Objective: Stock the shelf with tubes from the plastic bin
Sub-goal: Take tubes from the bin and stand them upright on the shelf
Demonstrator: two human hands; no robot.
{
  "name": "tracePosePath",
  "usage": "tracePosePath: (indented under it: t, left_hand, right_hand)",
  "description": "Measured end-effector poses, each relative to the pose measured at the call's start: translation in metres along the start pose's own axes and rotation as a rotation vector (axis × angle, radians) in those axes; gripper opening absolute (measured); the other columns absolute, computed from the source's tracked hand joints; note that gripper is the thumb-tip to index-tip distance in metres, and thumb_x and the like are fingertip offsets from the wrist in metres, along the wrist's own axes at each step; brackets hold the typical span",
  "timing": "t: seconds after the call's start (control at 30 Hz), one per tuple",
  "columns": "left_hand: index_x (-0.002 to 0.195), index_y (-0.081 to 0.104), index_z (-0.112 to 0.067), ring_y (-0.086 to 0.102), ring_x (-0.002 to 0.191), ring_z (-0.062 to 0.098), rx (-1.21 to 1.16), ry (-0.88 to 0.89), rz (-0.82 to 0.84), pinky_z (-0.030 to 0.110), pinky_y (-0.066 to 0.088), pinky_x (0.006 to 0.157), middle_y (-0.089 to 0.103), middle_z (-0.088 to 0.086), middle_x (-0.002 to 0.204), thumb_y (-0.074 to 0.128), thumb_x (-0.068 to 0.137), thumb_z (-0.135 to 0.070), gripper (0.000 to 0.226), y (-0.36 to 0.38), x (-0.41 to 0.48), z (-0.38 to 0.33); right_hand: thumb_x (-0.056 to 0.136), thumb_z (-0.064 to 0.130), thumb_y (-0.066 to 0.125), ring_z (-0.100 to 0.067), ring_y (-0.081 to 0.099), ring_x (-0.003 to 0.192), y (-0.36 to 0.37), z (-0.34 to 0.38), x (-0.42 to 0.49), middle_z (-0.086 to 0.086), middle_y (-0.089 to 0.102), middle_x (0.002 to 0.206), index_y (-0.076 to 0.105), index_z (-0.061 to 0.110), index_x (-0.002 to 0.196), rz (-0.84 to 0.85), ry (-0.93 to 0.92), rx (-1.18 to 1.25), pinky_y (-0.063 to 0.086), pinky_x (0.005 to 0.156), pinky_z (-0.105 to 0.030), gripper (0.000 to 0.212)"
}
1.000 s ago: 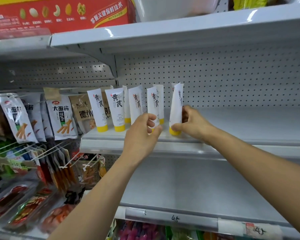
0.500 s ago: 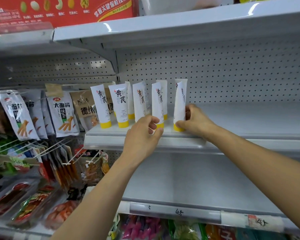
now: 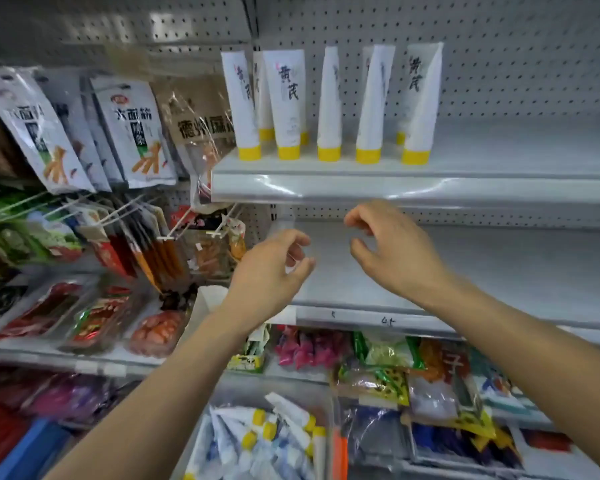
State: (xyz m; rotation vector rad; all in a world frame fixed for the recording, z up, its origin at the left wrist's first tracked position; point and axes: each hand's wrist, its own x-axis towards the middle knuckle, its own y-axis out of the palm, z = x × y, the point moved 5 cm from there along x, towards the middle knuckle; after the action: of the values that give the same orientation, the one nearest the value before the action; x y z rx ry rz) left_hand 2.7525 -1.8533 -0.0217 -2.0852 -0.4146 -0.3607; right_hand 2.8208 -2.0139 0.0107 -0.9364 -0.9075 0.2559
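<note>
Head view | left hand and right hand below the shelf edge — fingers loosely curled, spread, holding nothing | tubes upright on caps at 12 o'clock | plastic bin at 6 o'clock — more tubes inside

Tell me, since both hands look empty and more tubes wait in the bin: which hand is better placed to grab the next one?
Probably the left hand. It hangs lower and more nearly over the plastic bin of tubes. The right hand sits higher, further right. Both are open and empty.
</note>
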Motion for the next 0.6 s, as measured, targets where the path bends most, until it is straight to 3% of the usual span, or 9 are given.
tracePosePath:
  t: [0.17, 0.27, 0.43, 0.47, 0.53, 0.6]
  left_hand:
    - [0.117, 0.057, -0.022, 0.063, 0.09, 0.016, 0.079, -0.154, 0.19, 0.04, 0.05, 0.083, 0.064, -0.009, 0.092, 0.061, 0.09, -0.033, 0.029, 0.015, -0.047, 0.07]
    - [0.116, 0.058, -0.022, 0.064, 0.092, 0.019, 0.064, -0.342, 0.333, 0.035, 0.051, 0.083, 0.065, -0.008, 0.092, 0.061, 0.091, -0.034, 0.028, 0.042, -0.093, 0.13]
    - [0.112, 0.059, -0.018, 0.064, 0.092, 0.017, -0.121, -0.741, 0.55, 0.026, 0.046, 0.079, 0.068, 0.001, 0.097, 0.062, 0.092, -0.033, 0.025, 0.112, -0.178, 0.225]
    - [0.106, 0.062, -0.018, 0.064, 0.094, 0.021, -0.166, -0.843, 0.545, 0.027, 0.047, 0.084, 0.069, 0.005, 0.096, 0.067, 0.087, -0.034, 0.026, 0.128, -0.194, 0.244]
    - [0.089, 0.062, -0.025, 0.064, 0.104, 0.034, -0.269, -1.059, 0.514, 0.043, 0.05, 0.094, 0.07, 0.017, 0.1, 0.075, 0.062, -0.046, 0.037, 0.168, -0.23, 0.291]
    - [0.088, 0.061, -0.025, 0.06, 0.111, 0.042, -0.308, -1.254, 0.483, 0.053, 0.046, 0.096, 0.067, 0.025, 0.111, 0.072, 0.043, -0.053, 0.054, 0.212, -0.267, 0.339]
  right_hand:
    - [0.088, 0.027, 0.055, -0.023, 0.054, 0.103, 0.093, 0.032, -0.039, -0.001, 0.059, 0.113, 0.056, 0.02, 0.112, 0.326, 0.015, -0.048, 0.048, 0.08, -0.037, 0.025]
    - [0.087, 0.03, 0.054, -0.024, 0.057, 0.101, 0.164, 0.038, -0.078, -0.002, 0.059, 0.108, 0.056, 0.02, 0.104, 0.604, 0.047, -0.017, 0.049, 0.077, -0.036, 0.02]
    - [0.089, 0.033, 0.055, -0.024, 0.056, 0.11, 0.289, 0.017, -0.154, -0.001, 0.059, 0.116, 0.054, 0.021, 0.114, 1.043, 0.139, 0.02, 0.042, 0.081, -0.029, 0.028]
    - [0.089, 0.032, 0.055, -0.024, 0.056, 0.11, 0.312, 0.011, -0.168, -0.001, 0.059, 0.117, 0.055, 0.02, 0.114, 1.106, 0.171, 0.048, 0.042, 0.081, -0.028, 0.028]
    - [0.089, 0.029, 0.055, -0.024, 0.055, 0.112, 0.354, 0.002, -0.194, -0.003, 0.058, 0.122, 0.054, 0.017, 0.117, 1.187, 0.23, 0.085, 0.041, 0.083, -0.028, 0.03]
    - [0.091, 0.026, 0.054, -0.026, 0.052, 0.117, 0.396, -0.002, -0.214, -0.007, 0.054, 0.127, 0.051, 0.013, 0.123, 1.218, 0.257, 0.107, 0.042, 0.087, -0.029, 0.036]
